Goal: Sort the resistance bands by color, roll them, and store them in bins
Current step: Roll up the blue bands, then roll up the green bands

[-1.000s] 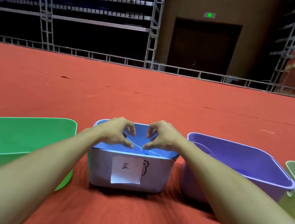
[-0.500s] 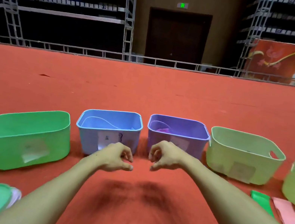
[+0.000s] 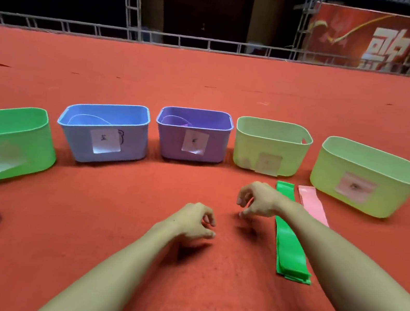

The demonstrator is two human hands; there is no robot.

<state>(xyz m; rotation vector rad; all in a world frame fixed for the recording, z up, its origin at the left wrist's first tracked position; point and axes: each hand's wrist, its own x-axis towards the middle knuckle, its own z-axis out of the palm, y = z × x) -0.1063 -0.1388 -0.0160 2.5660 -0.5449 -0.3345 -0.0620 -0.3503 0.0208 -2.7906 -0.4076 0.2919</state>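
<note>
Lengthwise front-to-back, green bands [image 3: 290, 252]

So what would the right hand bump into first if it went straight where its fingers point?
Probably the red carpet under the right hand, just left of the green band; its height is hard to judge.

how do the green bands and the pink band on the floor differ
Colour: the green bands are bright green, the pink band is pale pink.
Layers: the green bands show several stacked edges at their near end; the pink band shows no such stack where it is visible.
View: the green bands show almost end to end, while the right forearm covers the pink band's near part.
Both lie flat and unrolled, side by side on the red floor.
</note>
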